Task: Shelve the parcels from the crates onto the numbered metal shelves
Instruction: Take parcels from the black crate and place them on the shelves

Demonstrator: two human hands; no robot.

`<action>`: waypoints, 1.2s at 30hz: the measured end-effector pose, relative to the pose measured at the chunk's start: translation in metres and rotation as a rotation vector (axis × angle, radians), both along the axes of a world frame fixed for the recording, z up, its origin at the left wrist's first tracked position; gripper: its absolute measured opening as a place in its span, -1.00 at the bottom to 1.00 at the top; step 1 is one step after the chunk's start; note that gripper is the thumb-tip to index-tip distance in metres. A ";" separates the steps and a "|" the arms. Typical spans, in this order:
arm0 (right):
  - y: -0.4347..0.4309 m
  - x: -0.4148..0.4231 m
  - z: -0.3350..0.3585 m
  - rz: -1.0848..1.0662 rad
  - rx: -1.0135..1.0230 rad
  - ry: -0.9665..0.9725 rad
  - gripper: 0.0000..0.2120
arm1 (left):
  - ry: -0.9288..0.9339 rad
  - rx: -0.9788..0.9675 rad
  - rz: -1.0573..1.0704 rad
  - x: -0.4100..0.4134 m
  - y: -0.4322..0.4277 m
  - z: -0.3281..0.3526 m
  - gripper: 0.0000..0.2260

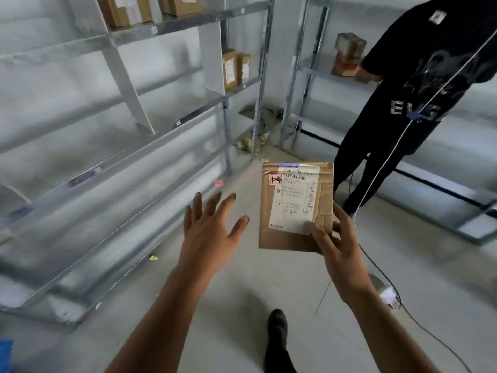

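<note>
The right hand point(340, 239) is gripping a brown parcel point(294, 205) by its lower right corner, its fingers point(320, 235) clamping over the label face and the right edge, holding it in the air above the floor point(242, 278). The left hand point(209, 227) is hovering just left of the parcel, not touching it, fingers spread apart. On the metal shelves point(166, 122) to the left, several boxes point(150, 9) are sitting at the top shelf's front edge and two small boxes point(235, 67) are standing lower down. A person in black point(419, 76) is standing ahead on the right, beside another rack holding a taped box point(348, 55).
</note>
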State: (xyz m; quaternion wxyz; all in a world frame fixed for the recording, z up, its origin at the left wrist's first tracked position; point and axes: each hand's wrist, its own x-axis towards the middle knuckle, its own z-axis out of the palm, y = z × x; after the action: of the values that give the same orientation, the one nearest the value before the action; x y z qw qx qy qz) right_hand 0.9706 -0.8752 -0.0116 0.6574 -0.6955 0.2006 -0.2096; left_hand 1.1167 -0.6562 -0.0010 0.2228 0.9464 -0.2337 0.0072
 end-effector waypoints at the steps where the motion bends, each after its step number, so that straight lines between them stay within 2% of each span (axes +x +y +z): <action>1: -0.016 0.016 -0.005 -0.010 0.007 -0.003 -0.32 | 0.001 0.015 -0.010 0.018 -0.017 -0.002 -0.35; 4: -0.066 0.069 -0.012 -0.001 0.022 -0.028 -0.38 | 0.013 0.062 -0.034 0.071 -0.072 -0.002 -0.38; 7: -0.115 0.124 -0.002 -0.021 0.011 -0.034 -0.31 | 0.018 0.101 -0.042 0.122 -0.124 0.009 -0.39; 14: -0.214 0.253 0.023 0.002 -0.003 -0.057 -0.36 | -0.026 0.053 -0.030 0.235 -0.210 0.034 -0.41; 19: -0.255 0.351 0.023 0.014 -0.015 -0.049 -0.27 | -0.048 0.042 -0.019 0.329 -0.245 0.033 -0.40; 27: -0.303 0.513 0.029 -0.001 -0.032 -0.040 -0.25 | -0.050 0.014 -0.074 0.497 -0.309 0.033 -0.45; 36: -0.394 0.651 0.049 -0.024 -0.039 -0.054 -0.37 | -0.071 0.008 -0.110 0.649 -0.398 0.060 -0.49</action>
State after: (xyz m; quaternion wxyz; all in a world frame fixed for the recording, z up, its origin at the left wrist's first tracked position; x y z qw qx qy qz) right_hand 1.6214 -1.2692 0.0376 0.6464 -0.6997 0.1871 -0.2398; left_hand 1.7658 -1.0542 0.0593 0.2105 0.9322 -0.2930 0.0277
